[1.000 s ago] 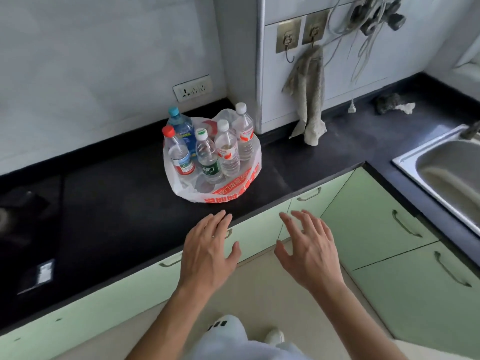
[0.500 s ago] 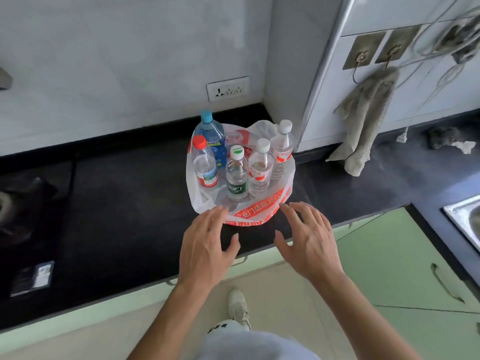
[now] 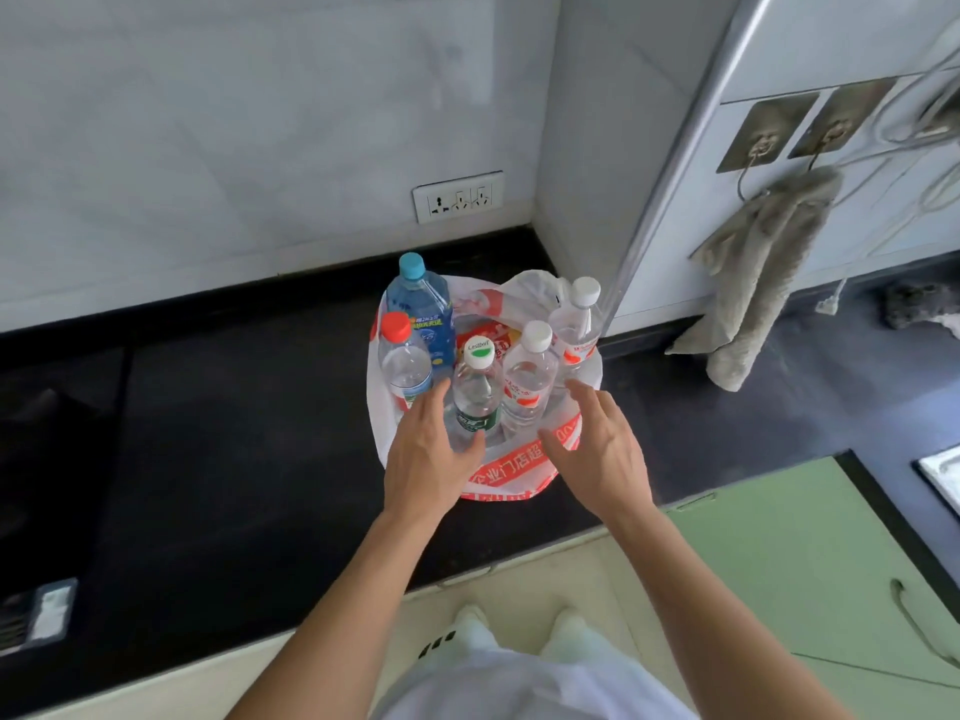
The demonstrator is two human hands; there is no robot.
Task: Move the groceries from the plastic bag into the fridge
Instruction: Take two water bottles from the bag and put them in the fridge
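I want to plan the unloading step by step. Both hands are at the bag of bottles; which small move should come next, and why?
Probably close the left hand round the green-labelled water bottle: its open thumb and fingers flank that bottle, upright at the front of the plastic bag. The right hand is open, holding nothing.

A home kitchen.
A black counter (image 3: 234, 433) is running over green cabinets (image 3: 779, 563), a towel (image 3: 753, 283) is hanging from a hook (image 3: 762, 143), and a sink (image 3: 943, 475) is showing at right.
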